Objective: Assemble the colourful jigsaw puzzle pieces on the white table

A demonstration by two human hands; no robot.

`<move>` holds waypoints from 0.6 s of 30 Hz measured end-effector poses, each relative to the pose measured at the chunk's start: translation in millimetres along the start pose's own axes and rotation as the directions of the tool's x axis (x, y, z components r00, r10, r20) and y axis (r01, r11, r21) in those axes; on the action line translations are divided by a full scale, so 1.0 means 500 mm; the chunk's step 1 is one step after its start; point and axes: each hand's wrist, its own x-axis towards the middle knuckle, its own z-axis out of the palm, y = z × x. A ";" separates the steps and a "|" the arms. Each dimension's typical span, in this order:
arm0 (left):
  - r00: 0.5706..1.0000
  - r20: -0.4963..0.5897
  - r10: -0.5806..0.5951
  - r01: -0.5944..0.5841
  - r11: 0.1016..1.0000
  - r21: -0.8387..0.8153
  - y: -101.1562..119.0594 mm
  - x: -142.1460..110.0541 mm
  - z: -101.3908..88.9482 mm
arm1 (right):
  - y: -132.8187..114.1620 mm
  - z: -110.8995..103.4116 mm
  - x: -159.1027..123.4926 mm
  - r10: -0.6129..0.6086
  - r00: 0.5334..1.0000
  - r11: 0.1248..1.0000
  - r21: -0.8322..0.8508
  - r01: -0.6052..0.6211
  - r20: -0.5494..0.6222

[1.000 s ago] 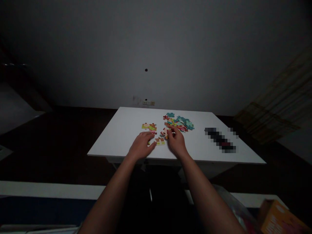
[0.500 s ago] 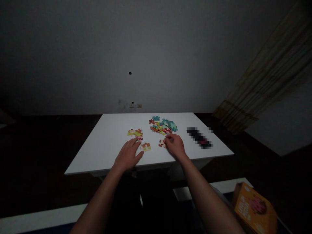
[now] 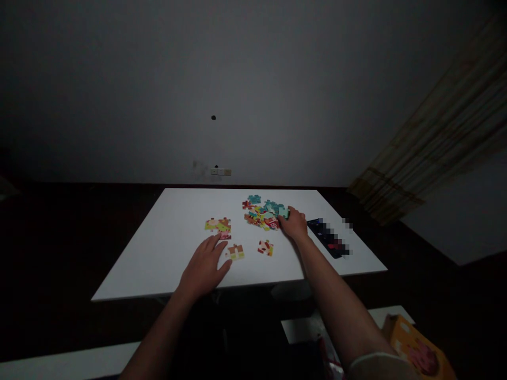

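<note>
A white table (image 3: 158, 264) with jigsaw pieces under two bare hands.

Nearest, the left hand (image 3: 204, 274) lies spread just beside a small joined cluster (image 3: 235, 252); the right hand (image 3: 293, 224), fingers bunched, touches the heap of loose pieces (image 3: 263, 214), any pinch unclear; a larger joined block (image 3: 217, 227) lies beyond.

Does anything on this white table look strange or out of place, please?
The dark object at the right of the table is pixelated, so I cannot tell what it is. The jigsaw pieces show no visible damage.
</note>
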 end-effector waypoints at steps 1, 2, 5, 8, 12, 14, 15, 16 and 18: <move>1.000 0.003 -0.005 0.005 1.000 -0.004 0.000 0.000 0.001 | 0.003 0.006 -0.002 -0.002 1.000 1.000 0.019 0.002 -0.013; 1.000 0.003 -0.010 0.010 1.000 -0.010 -0.001 0.001 0.001 | 0.008 0.011 -0.004 -0.002 0.999 0.999 0.048 0.004 -0.034; 1.000 -0.012 -0.017 0.017 0.999 -0.028 0.001 0.003 0.001 | 0.025 0.019 -0.009 0.023 0.994 0.984 0.178 -0.004 -0.106; 0.996 -0.071 -0.049 0.044 0.996 -0.074 0.014 0.017 -0.009 | 0.042 0.021 -0.008 0.086 0.983 0.944 0.329 -0.028 -0.161; 0.985 -0.162 -0.061 0.038 0.989 -0.140 0.063 0.099 -0.045 | 0.054 0.025 -0.003 0.126 0.979 0.881 0.473 -0.036 -0.159; 0.975 -0.212 -0.060 0.021 0.983 -0.183 0.103 0.177 -0.060 | 0.055 0.028 -0.001 0.124 0.983 0.854 0.519 -0.036 -0.136; 0.971 -0.229 -0.068 0.019 0.978 -0.208 0.125 0.223 -0.063 | 0.053 0.028 0.000 0.124 0.984 0.839 0.543 -0.036 -0.127; 0.969 -0.234 -0.083 0.025 0.970 -0.240 0.147 0.270 -0.062 | 0.051 0.028 0.000 0.123 0.985 0.822 0.569 -0.034 -0.119; 0.980 -0.172 -0.096 0.042 0.954 -0.296 0.185 0.357 -0.050 | 0.044 0.024 -0.001 0.112 0.988 0.776 0.631 -0.019 -0.108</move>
